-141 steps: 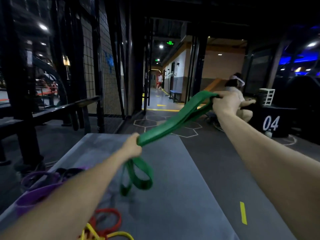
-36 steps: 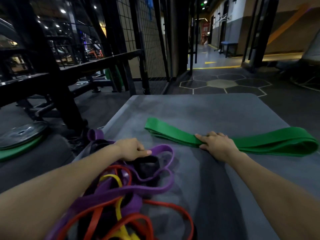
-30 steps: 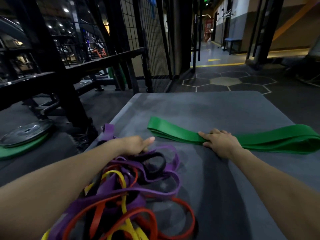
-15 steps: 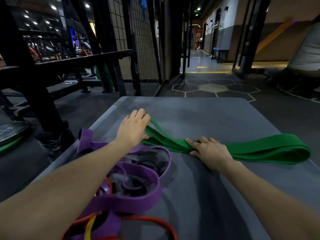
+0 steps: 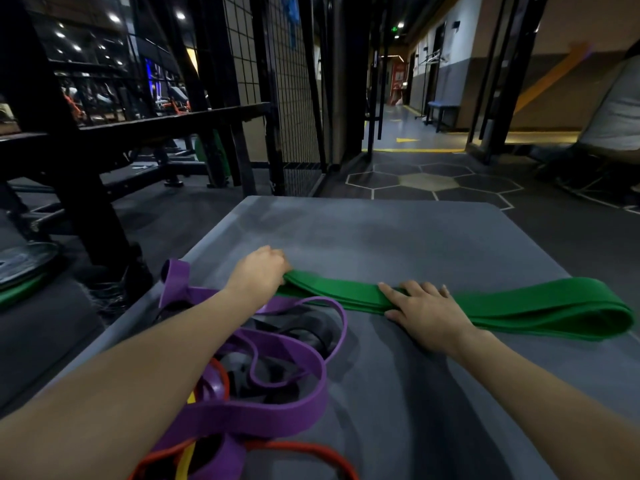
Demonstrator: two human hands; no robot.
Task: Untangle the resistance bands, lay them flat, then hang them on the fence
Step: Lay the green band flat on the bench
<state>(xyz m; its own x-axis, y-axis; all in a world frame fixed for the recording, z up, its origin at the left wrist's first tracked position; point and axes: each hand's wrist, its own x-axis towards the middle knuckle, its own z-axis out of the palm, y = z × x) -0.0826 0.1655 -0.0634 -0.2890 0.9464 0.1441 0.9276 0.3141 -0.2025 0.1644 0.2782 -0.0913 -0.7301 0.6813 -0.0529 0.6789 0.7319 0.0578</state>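
Flattening step: left hand (image 5: 259, 271) fingers curled on green band (image 5: 512, 308) end, right hand (image 5: 427, 311) open, pressing its middle on worktop (image 5: 398, 237). Next: tackle purple tangle (image 5: 263, 393).

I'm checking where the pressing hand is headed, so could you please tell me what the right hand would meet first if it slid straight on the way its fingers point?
The right hand lies flat on the green band, fingers pointing up-left. It would probably cross the band's far edge onto the bare grey mat; nothing else seems to lie in that line.
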